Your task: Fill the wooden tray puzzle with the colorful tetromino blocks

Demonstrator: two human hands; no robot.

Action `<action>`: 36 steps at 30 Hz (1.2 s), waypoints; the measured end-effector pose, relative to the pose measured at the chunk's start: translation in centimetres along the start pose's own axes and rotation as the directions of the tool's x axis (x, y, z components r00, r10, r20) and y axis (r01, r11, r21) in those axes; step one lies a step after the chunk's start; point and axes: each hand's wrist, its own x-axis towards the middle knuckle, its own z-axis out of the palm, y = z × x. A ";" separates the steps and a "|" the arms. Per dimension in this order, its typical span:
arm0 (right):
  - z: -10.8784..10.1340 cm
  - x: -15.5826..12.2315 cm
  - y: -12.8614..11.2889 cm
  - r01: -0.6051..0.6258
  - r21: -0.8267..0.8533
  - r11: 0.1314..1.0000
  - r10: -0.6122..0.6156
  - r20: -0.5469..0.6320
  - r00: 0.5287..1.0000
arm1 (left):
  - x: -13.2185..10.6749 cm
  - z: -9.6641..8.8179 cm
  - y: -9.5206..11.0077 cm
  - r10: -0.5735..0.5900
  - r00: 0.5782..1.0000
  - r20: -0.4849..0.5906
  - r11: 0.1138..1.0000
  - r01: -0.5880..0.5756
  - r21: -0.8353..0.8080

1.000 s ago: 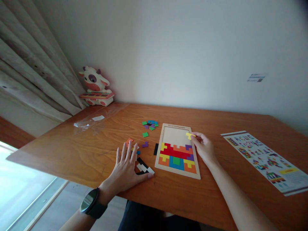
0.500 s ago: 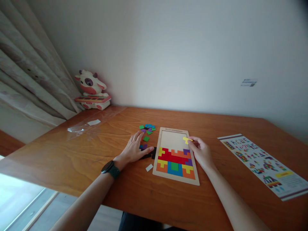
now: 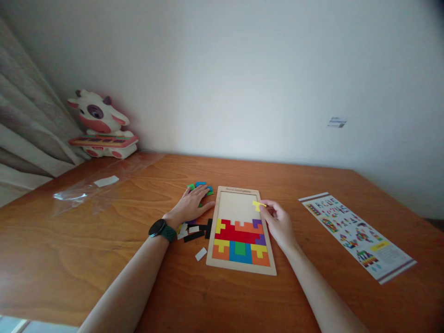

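A wooden puzzle board (image 3: 212, 266) lies on the table, its lower half filled with red, orange, yellow, blue, green and purple pieces, its upper part bare. At its right edge my right hand (image 3: 280, 223) pinches a yellow puzzle piece (image 3: 258, 205), T-like in shape, over the bare part of the board. My left hand (image 3: 190, 205) lies palm down with fingers stretched over the loose coloured pieces (image 3: 201, 184) left of the board, partly hiding them. Below that hand are black pieces (image 3: 194, 236) and white pieces (image 3: 200, 254).
To the right lies a printed pattern sheet (image 3: 359, 236). Clear plastic wrapping (image 3: 83, 196) with a white slip is at the left. A cow-shaped toy keyboard (image 3: 104, 125) stands at the back left by the curtain (image 3: 31, 106). The wall (image 3: 225, 83) rises behind the table.
My left hand has moved forward onto the loose pieces, uncovering black and white ones nearer me. My right hand still holds the yellow piece over the board. The view has turned slightly right.
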 end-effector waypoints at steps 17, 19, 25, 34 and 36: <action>0.3 0.3 -0.2 0.019 -0.021 1.000 -0.018 0.033 0.999 | -0.7 -1.7 1.3 -0.044 0.997 -0.066 0.989 0.034 -0.145; 0.3 0.4 -0.1 0.020 -0.017 1.000 -0.019 0.037 0.999 | -0.7 -1.4 1.4 -0.060 0.996 -0.072 0.989 0.050 -0.139; 0.1 0.5 0.0 0.009 -0.011 1.000 -0.008 0.034 0.999 | -1.0 -1.5 2.2 -0.106 0.989 -0.107 0.987 0.091 -0.133; 0.3 0.5 0.2 0.021 -0.001 1.000 -0.021 0.022 1.000 | -0.6 -1.1 3.1 -0.348 0.932 -0.098 0.783 0.232 -0.577; 0.1 0.6 0.5 0.023 -0.006 1.000 -0.023 0.007 1.000 | -0.5 -1.0 3.1 -0.389 0.920 -0.053 0.684 0.249 -0.686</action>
